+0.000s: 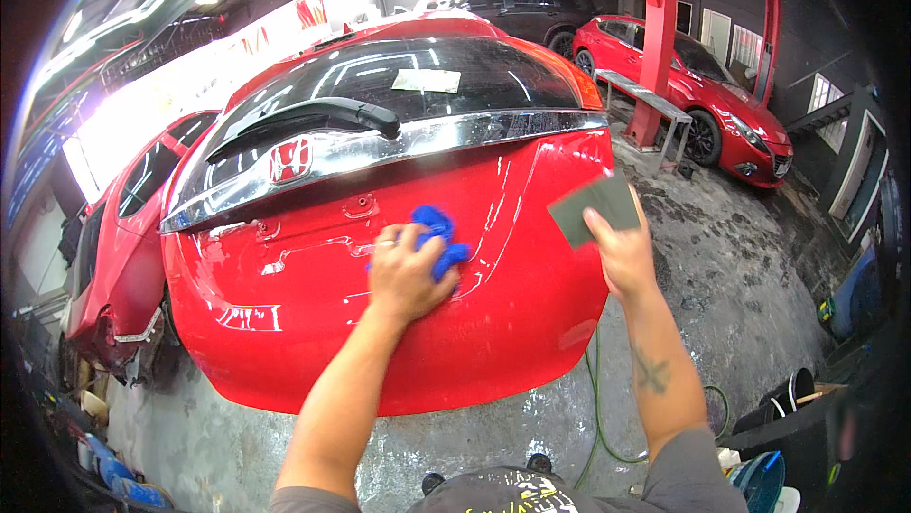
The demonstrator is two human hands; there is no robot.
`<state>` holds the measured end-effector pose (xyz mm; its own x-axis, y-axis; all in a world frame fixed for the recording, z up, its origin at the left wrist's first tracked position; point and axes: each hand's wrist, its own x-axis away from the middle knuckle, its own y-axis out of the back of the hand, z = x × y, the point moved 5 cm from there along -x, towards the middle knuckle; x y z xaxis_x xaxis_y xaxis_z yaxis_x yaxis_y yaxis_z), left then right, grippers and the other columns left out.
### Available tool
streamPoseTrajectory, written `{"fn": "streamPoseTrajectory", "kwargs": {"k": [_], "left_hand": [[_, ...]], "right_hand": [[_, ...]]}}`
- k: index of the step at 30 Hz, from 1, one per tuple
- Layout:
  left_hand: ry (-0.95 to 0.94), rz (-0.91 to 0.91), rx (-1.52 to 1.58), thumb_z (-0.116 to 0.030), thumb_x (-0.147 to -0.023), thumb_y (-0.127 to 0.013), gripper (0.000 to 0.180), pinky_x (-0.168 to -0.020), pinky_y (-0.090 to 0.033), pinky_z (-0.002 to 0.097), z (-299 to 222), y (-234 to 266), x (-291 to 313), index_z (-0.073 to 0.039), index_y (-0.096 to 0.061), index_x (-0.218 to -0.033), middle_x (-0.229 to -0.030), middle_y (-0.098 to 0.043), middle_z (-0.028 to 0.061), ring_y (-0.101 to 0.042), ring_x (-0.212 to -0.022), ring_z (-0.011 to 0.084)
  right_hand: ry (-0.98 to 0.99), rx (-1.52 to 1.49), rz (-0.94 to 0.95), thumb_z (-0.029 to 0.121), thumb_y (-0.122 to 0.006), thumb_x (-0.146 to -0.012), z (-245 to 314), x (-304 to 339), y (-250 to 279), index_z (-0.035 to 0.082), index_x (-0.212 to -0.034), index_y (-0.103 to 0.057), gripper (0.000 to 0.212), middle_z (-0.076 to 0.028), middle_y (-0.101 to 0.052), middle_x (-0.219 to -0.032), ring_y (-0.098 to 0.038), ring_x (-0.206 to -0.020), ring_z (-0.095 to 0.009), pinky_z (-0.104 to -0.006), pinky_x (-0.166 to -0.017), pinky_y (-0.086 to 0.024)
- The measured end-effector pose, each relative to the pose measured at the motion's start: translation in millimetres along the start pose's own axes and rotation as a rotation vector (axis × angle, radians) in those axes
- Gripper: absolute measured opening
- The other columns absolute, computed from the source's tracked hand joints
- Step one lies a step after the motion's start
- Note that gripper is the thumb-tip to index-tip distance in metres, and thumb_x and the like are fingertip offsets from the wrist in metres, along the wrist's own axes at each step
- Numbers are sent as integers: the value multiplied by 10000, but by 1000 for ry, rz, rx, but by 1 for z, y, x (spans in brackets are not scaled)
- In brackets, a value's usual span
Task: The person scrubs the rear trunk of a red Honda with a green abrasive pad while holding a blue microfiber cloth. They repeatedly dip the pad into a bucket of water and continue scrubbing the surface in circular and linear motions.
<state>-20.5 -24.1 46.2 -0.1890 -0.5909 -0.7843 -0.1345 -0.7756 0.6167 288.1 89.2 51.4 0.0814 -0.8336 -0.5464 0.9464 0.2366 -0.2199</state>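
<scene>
A red car tailgate (503, 323) fills the middle of the head view, with a dark rear window, a wiper (323, 114) and a chrome strip (455, 130) above its painted panel. My left hand (408, 271) grips a crumpled blue cloth (435, 223) and presses it against the middle of the panel. At the panel's right edge, my right hand (622, 242) pinches a flat grey-green sheet (593, 209), which looks like sandpaper, between thumb and fingers. Part of the sheet lies behind that hand. A pale paper (427, 81) is on the rear window.
Another red car (128, 190) stands close on the left. A red post (655, 57), a metal bench (645, 95) and a red car (721, 86) are at the far right. A green hose (598, 409) runs over the wet floor; buckets (759, 480) stand at the lower right.
</scene>
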Motion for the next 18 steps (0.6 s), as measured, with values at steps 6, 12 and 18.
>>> {"fn": "streamPoseTrajectory", "kwargs": {"k": [6, 12, 18], "left_hand": [[272, 9, -183, -310, -786, -854, 340, -1016, -508, 586, 134, 79, 93, -94, -697, -997, -1174, -695, 177, -639, -1144, 430], [658, -34, -559, -357, -909, -815, 399, -1009, -524, 592, 301, 154, 191, -101, -682, -1184, -1236, -680, 201, -641, -1182, 460], [673, -23, -678, -361, -911, -799, 396, -1040, -534, 584, 329, 174, 188, -107, -691, -1195, -1284, -695, 167, -648, -1234, 451]], "right_hand": [[506, 922, 253, 77, -700, -1032, 2, -69, -68, 53, -1422, -671, 392, -191, -746, -1311, -734, -1237, -332, -456, -1074, -549], [735, 1391, 601, 132, -644, -953, -33, 6, -119, 41, -1419, -699, 478, -187, -717, -1448, -682, -1379, -311, -501, -1195, -481], [826, 1418, 776, 192, -613, -984, -41, 73, -125, 30, -1506, -652, 547, -177, -663, -1573, -612, -1504, -299, -518, -1249, -434]]}}
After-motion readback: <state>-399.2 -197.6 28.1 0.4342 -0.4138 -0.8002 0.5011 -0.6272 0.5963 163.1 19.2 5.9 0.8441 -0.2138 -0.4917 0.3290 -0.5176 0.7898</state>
